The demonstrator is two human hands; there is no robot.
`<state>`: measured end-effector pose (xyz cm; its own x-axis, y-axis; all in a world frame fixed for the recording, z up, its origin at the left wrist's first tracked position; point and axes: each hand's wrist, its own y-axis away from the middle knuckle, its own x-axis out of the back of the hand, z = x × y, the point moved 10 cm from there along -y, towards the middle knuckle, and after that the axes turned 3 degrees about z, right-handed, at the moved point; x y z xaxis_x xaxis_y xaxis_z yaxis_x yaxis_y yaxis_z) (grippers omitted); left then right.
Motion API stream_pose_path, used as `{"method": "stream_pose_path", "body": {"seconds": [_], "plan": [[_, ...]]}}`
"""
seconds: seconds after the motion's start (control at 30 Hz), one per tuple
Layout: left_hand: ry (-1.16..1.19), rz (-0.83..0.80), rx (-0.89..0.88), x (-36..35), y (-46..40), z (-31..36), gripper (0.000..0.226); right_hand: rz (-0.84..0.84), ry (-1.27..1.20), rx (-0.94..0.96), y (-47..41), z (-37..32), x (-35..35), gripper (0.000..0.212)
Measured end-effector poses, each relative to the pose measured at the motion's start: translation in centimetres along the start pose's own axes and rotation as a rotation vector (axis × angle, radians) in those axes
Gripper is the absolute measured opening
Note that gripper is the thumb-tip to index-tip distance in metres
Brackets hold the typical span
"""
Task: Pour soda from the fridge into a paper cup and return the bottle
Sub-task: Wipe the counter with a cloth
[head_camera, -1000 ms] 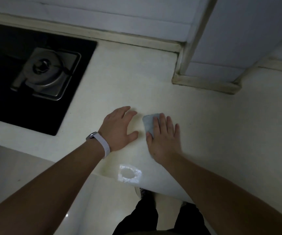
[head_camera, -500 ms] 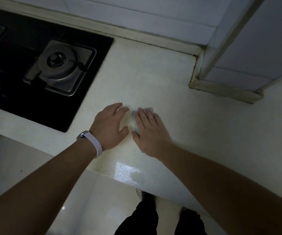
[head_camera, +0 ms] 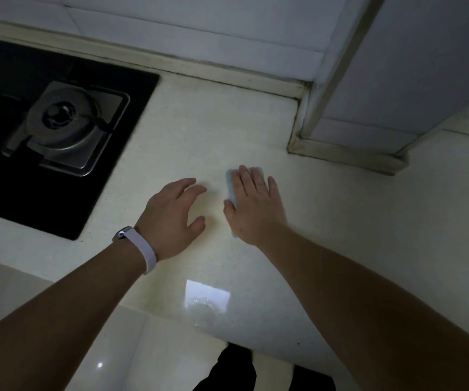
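My right hand [head_camera: 255, 207] lies flat, fingers straight, pressing a small pale blue-grey cloth [head_camera: 229, 184] onto the cream countertop [head_camera: 216, 131]. Only the cloth's far and left edges show past my fingers. My left hand [head_camera: 175, 218], with a pale band on its wrist, rests palm down on the counter just left of the cloth, fingers relaxed and holding nothing. No soda bottle, paper cup or fridge is in view.
A black gas hob [head_camera: 55, 131] with a steel burner fills the counter's left side. A tiled column [head_camera: 396, 88] juts onto the counter at the back right. The counter's front edge runs below my wrists, with a bright light reflection [head_camera: 206, 299] near it.
My right hand has slid the cloth a little to the right, widening the gap to my left hand. The view has shifted slightly.
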<state>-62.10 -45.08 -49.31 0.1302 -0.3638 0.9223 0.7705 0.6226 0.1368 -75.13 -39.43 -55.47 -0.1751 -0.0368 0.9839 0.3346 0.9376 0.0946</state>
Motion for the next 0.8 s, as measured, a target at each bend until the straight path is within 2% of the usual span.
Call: {"method": "stream_pose_path", "body": {"seconds": [0.2,0.47,0.8], "plan": [[0.002,-0.062,-0.053,-2.6,-1.9,5.3,0.072,-0.008,-0.021,-0.147,4.1,9.1,0.9,0.068],[-0.008,-0.166,-0.207,-7.7,-4.2,16.9,0.073,0.008,-0.036,-0.433,14.4,23.1,1.7,0.069],[-0.029,-0.248,-0.333,-13.4,-4.9,30.4,0.078,0.048,-0.050,-0.586,27.0,35.3,2.5,0.067]]}}
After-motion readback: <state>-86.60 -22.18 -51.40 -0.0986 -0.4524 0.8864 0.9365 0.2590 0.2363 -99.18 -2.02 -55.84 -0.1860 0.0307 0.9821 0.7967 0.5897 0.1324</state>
